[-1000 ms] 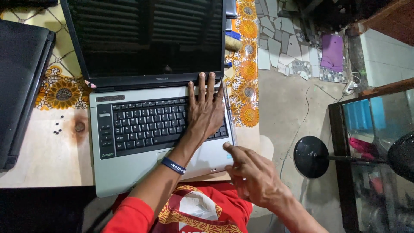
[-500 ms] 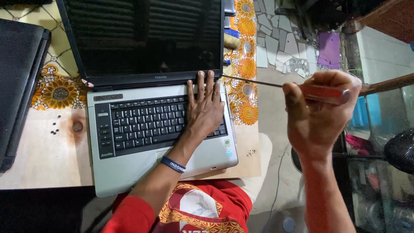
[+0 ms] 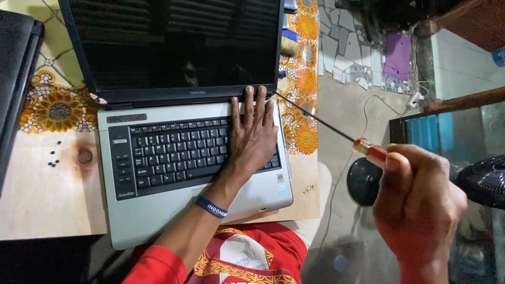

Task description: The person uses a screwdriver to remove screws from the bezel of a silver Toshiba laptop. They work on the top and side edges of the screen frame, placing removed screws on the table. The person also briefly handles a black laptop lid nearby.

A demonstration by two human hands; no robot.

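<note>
At the desk's (image 3: 47,200) right edge, the left hand (image 3: 253,138) lies flat, fingers spread, on the open silver laptop (image 3: 158,210), while the right hand's (image 3: 421,210) fingers grip a red-handled screwdriver (image 3: 371,151) raised over open floor (image 3: 342,110), tip near the laptop's hinge corner.

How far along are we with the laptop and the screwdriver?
Done: small dark screws already lie loose on the table. In hand: the right hand grips a red-handled screwdriver, its tip near the laptop hinge corner; the left hand lies flat on the keyboard. Left: the laptop looks fully assembled, lid open.
</note>
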